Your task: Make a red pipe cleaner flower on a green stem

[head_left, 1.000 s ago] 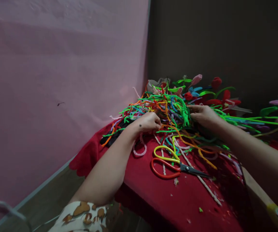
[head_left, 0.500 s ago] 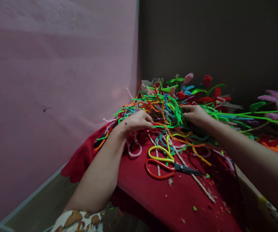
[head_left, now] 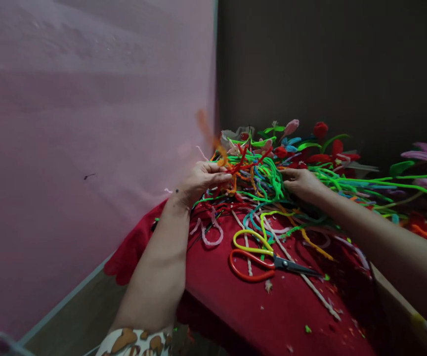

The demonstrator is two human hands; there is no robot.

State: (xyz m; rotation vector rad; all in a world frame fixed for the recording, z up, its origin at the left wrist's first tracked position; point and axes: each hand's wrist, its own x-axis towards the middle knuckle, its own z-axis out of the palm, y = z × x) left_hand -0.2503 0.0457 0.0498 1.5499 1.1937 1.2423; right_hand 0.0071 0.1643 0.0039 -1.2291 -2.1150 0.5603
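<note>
Fuzzy pipe cleaners (head_left: 261,170) of many colours lie in a tangled heap on a red-covered table. At the heap's left side, my left hand (head_left: 208,179) is closed in a pinch on red and orange pipe cleaners (head_left: 237,168); an orange one sticks up, blurred. My right hand (head_left: 302,184) is closed at the right of the heap, its fingertips against a bunch of green pipe cleaners (head_left: 276,178). Exactly what those fingertips grip is partly hidden. In front of both hands lie scissors (head_left: 273,259) with one yellow and one red handle loop.
Pipe-cleaner flowers, among them a pink tulip (head_left: 291,126) and a purple flower (head_left: 426,158), stand behind and to the right. A pink wall (head_left: 87,123) borders the left side. Loose strands and coloured scraps dot the red cloth (head_left: 213,277).
My left hand has risen from the heap's front edge, lifting red and orange pipe cleaners. My right hand stays by the green bunch. The whole view has shifted slightly.
</note>
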